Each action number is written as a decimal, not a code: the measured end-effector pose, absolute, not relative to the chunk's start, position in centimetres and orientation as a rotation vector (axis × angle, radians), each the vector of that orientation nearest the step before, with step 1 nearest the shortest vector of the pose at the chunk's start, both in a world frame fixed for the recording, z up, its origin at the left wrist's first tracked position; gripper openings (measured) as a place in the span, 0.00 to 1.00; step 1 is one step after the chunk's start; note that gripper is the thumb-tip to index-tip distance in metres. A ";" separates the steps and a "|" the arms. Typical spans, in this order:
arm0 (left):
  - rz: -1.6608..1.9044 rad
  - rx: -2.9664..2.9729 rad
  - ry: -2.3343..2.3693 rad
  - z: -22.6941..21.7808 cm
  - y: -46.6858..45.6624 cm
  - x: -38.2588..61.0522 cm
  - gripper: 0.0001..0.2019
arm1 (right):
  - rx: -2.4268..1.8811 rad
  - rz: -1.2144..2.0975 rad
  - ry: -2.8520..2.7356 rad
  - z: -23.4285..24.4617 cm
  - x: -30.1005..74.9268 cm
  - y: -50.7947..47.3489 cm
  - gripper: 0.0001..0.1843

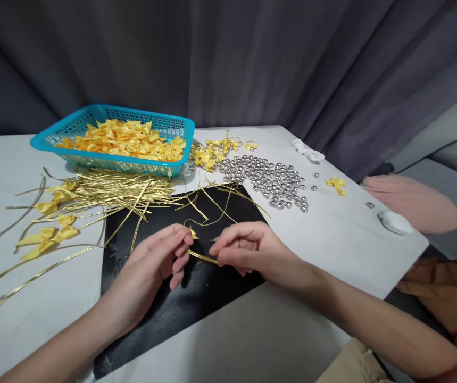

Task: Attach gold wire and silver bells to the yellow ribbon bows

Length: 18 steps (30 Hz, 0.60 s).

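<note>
My left hand [158,252] is closed, its thumb and index finger pinched at one end of a short, curved gold cord [203,258]. Pinched around the cord's other end are the fingertips of my right hand [254,249]. Just past my left fingertips shows a bit of yellow ribbon [193,234]; whether it is held or lies on the mat I cannot tell. Both hands are over a black mat [164,314]. Behind them lies a heap of gold cords [128,191], a few of which stray onto the mat.
A blue basket [112,155] of yellow ribbon bows [128,139] stands at the back left. Silver heart-shaped beads [270,178] spread across the back right. Cords with yellow bows [42,242] lie at left. A white crumpled cloth [307,151] and a white mouse-like object [395,222] lie near the right edge.
</note>
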<state>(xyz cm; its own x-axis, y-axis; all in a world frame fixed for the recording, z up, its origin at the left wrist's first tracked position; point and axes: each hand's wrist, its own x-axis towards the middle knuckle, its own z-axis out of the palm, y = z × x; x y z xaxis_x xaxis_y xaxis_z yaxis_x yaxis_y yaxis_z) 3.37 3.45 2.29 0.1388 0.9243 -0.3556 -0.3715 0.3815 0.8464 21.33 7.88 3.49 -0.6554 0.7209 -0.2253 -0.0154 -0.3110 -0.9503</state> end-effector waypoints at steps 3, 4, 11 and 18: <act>0.985 0.794 1.079 1.9 3.6 3.2 0.12 | -0.895 1.995 -1.442 3.8 21.6 8.3 0.07; 0.971 0.813 1.081 1.8 3.6 3.1 0.12 | -0.874 2.029 -1.414 3.9 21.7 8.4 0.07; 0.824 0.951 1.027 1.5 3.1 2.8 0.12 | -0.900 2.323 -1.344 3.6 21.5 8.6 0.10; 0.661 1.023 1.039 2.2 3.0 3.2 0.12 | -1.045 2.380 -1.513 3.4 21.4 8.6 0.11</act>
